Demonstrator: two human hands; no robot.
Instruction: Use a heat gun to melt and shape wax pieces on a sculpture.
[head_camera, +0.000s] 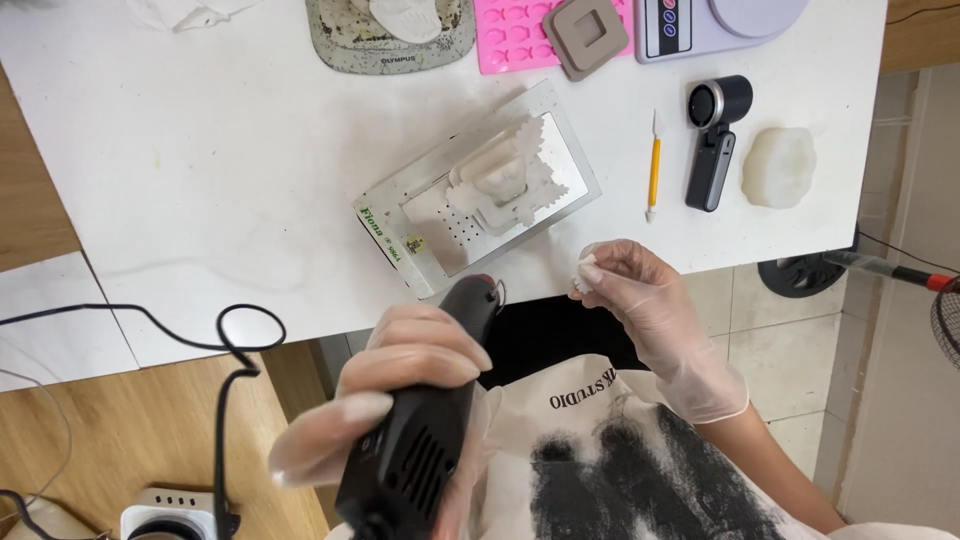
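Gripping a black rotary tool (420, 440), the gloved left hand (385, 395) is wrapped tight around its body, fingers curled over the top, tip pointing up toward the counter (200, 180) edge. Its black cord (225, 360) loops out to the left, over the counter's near edge and down toward a power strip (170, 512) on the wooden floor. Just beyond the tool tip sits a metal tray (560, 210) holding a white cast piece (500, 180); the tray's near corner lies close to the counter edge. To the right, the gloved right hand (630, 290) is pinched shut on a small white piece (583, 272), held in the air just off the counter edge, near the tool tip but apart from it. Farther right on the counter lie a yellow stick tool (654, 165), a black handheld device (713, 140) and a pale lump (779, 167).

Risks, as I judge them: the piece is tiny and held by fingertips alone, so the tool tip could skid onto the glove, or the piece could pop free and drop to the floor, since it hangs past the edge. The slack cord loop could snag and tug the tool.

Open room lies on the bare counter to the left of the tray; the right side and far edge are crowded.
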